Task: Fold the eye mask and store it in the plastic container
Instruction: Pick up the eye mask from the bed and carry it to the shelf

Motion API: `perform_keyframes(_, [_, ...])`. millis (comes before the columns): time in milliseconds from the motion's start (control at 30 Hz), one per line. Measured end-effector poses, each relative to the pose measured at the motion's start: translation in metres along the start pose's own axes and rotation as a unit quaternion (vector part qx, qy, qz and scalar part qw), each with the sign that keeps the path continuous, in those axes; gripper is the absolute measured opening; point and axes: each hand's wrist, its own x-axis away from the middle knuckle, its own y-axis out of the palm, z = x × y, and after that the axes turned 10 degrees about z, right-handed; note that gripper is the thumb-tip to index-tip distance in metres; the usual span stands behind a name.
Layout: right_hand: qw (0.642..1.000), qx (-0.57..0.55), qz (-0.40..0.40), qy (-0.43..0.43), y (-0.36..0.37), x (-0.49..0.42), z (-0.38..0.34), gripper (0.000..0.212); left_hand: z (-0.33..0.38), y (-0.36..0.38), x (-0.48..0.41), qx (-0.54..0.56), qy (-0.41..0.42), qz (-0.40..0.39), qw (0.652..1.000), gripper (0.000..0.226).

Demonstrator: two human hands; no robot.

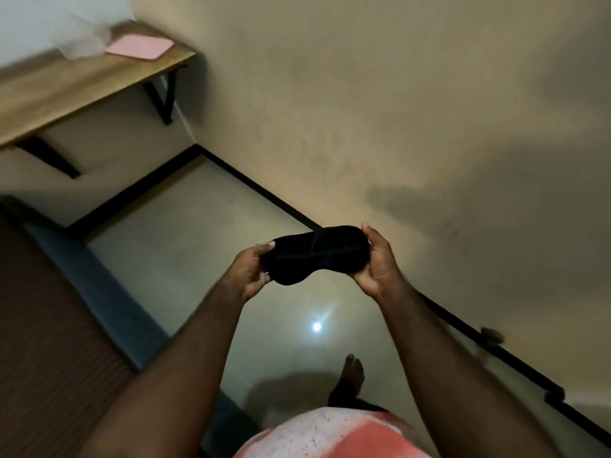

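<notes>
The beige wall (363, 94) fills twelve to three o'clock. At ten o'clock juts a wooden shelf (66, 90). At centre I hold the black eye mask (317, 252) unfolded in the air. My left hand (253, 276) pinches its nine o'clock end and my right hand (377, 262) curls round its three o'clock end. A pink sheet (140, 47) lies on the shelf at eleven.
</notes>
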Motion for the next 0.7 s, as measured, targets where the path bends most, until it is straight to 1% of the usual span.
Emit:
perform_keyframes(100, [0.999,0.031,0.0,0.011,0.016,-0.036,-0.023,0.032,0.018,0.024,-0.019,0.013,0.035,0.022,0.999,0.02])
perform_keyframes(167, [0.998,0.057,0.023,0.027,0.028,-0.059,-0.034,0.028,0.027,0.038,-0.027,0.01,0.057,0.042,0.997,0.019])
perform_keyframes(267, [0.995,0.076,0.037,0.046,0.052,-0.085,-0.046,0.016,0.04,0.04,-0.039,0.018,0.085,0.082,0.993,0.017])
perform_keyframes(300, [0.995,0.076,0.034,0.055,0.061,-0.095,-0.048,0.017,0.048,0.037,-0.044,0.025,0.095,0.099,0.99,0.015])
perform_keyframes(400, [0.992,0.096,0.009,0.075,0.091,-0.124,-0.049,0.031,0.071,0.022,-0.063,0.051,0.119,0.132,0.983,0.014])
perform_keyframes(567, [0.987,0.138,-0.022,0.083,0.158,-0.167,-0.04,0.031,0.11,-0.004,-0.1,0.135,0.127,0.165,0.969,0.018])
perform_keyframes(700, [0.98,0.18,-0.049,0.067,0.228,-0.204,-0.035,0.032,0.16,-0.031,-0.133,0.176,0.136,0.175,0.959,0.025])
